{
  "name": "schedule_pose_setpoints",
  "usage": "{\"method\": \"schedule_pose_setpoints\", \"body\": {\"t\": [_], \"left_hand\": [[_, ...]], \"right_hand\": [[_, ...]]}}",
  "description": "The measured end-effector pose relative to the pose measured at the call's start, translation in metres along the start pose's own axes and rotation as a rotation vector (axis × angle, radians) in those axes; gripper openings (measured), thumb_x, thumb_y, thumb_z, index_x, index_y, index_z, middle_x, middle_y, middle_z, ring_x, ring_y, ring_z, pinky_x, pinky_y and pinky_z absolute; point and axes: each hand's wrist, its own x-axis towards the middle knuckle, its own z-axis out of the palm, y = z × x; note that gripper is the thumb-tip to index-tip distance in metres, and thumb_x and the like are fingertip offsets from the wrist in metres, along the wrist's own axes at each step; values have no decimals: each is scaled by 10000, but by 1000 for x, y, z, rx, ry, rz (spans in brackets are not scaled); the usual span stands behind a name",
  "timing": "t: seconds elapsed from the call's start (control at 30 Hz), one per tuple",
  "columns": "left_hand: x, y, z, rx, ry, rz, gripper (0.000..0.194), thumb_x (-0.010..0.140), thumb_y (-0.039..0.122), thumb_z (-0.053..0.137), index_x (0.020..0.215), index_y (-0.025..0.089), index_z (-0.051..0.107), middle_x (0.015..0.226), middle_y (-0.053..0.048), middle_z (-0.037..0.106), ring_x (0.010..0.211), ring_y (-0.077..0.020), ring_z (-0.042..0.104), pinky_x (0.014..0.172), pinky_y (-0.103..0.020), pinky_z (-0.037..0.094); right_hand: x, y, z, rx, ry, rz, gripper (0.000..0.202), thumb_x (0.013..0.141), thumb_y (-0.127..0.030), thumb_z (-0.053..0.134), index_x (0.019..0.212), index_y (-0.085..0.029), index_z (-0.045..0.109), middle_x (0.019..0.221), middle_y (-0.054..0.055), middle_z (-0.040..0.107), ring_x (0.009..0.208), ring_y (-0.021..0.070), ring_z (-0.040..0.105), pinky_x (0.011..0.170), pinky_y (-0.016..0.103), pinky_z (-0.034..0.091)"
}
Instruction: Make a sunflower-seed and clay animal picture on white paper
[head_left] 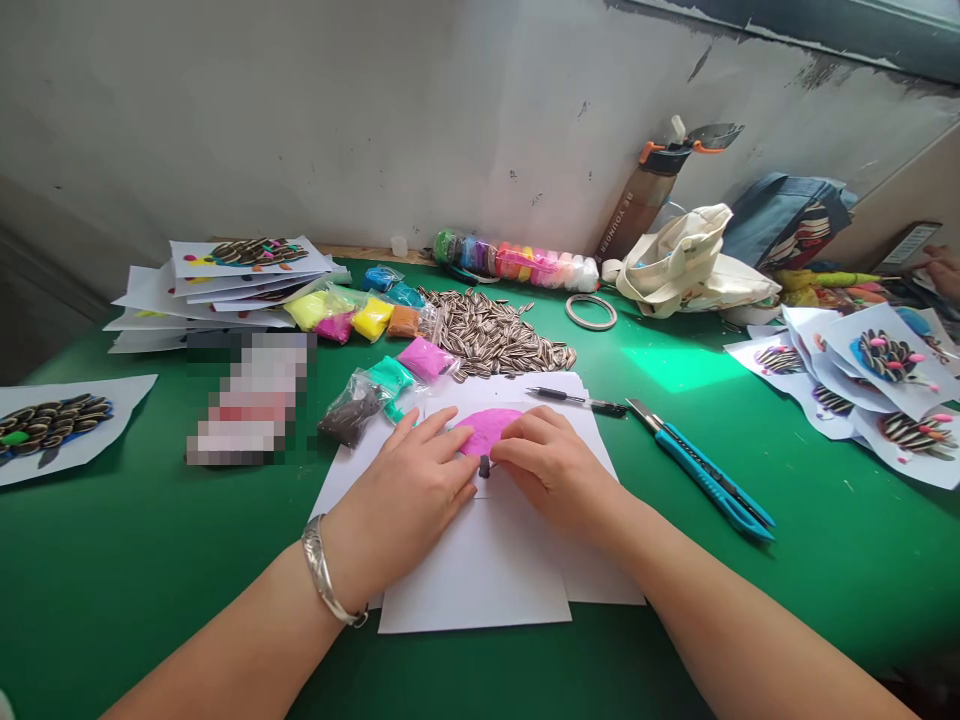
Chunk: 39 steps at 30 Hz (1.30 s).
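Note:
A flat, rounded piece of pink clay (487,430) lies on white paper (480,570) in front of me. A small black piece of clay (484,468) sits at its lower edge. My left hand (416,480) rests flat on the paper with fingers spread, its fingertips reaching the pink clay's left side. My right hand (551,465) is closed in a pinch, its fingertips against the black clay; they partly hide the pink clay's right side. Above the right hand lies a black pen (574,400), and to its right a blue utility knife (705,475).
Sunflower seeds (495,335) are heaped behind the paper, beside bagged coloured clay (371,318). Seed-covered pictures are stacked left (247,258) and right (885,360). A tape roll (591,312), cloth bag (682,265) and bottle (641,200) stand near the wall. Part of another person's hand (943,270) shows far right.

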Motion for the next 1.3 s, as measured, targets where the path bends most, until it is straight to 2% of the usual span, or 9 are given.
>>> {"method": "schedule_pose_setpoints", "body": {"t": [0.17, 0.3, 0.5, 0.83, 1.1, 1.3], "left_hand": [[-1, 2, 0, 4, -5, 3, 226, 952, 168, 483, 1064, 177, 679, 1230, -104, 649, 1317, -353, 449, 1067, -643, 371], [-2, 4, -2, 9, -1, -3, 223, 953, 171, 476, 1055, 179, 674, 1229, -103, 648, 1323, -355, 442, 1069, -653, 358], [-1, 4, -2, -22, -9, -12, 195, 945, 179, 491, 990, 190, 681, 1203, -96, 656, 1321, -355, 441, 1075, -661, 339], [-2, 7, -4, -40, -55, -31, 159, 931, 211, 547, 1028, 180, 669, 1228, -102, 644, 1339, -367, 420, 1086, -657, 323], [-1, 9, -3, -43, -67, -41, 171, 939, 211, 530, 1030, 176, 670, 1222, -100, 646, 1331, -359, 421, 1097, -640, 323], [1, 9, 1, -38, -46, -45, 177, 940, 209, 530, 1030, 163, 675, 1233, -98, 647, 1324, -352, 431, 1099, -635, 327]], "right_hand": [[2, 1, 1, 6, -8, 12, 213, 933, -111, 500, 897, -206, 687, 870, 50, 665, 828, 178, 489, 783, 323, 415], [1, 0, 1, 9, 33, 33, 214, 934, -118, 495, 860, -204, 676, 829, 44, 656, 791, 171, 474, 755, 318, 394], [-2, -8, -1, -114, 20, 77, 226, 932, -108, 471, 824, -197, 649, 739, 40, 620, 770, 179, 458, 723, 323, 338], [-5, -15, -2, -233, 10, 77, 197, 900, -93, 502, 791, -185, 638, 687, 40, 603, 742, 188, 463, 682, 328, 295], [-8, -16, 0, -242, 19, 90, 189, 856, -66, 505, 765, -176, 630, 666, 41, 597, 725, 194, 451, 668, 326, 290], [-8, -16, 0, -191, -1, 141, 211, 879, -64, 495, 762, -165, 639, 676, 43, 596, 722, 182, 458, 704, 311, 325]]}}
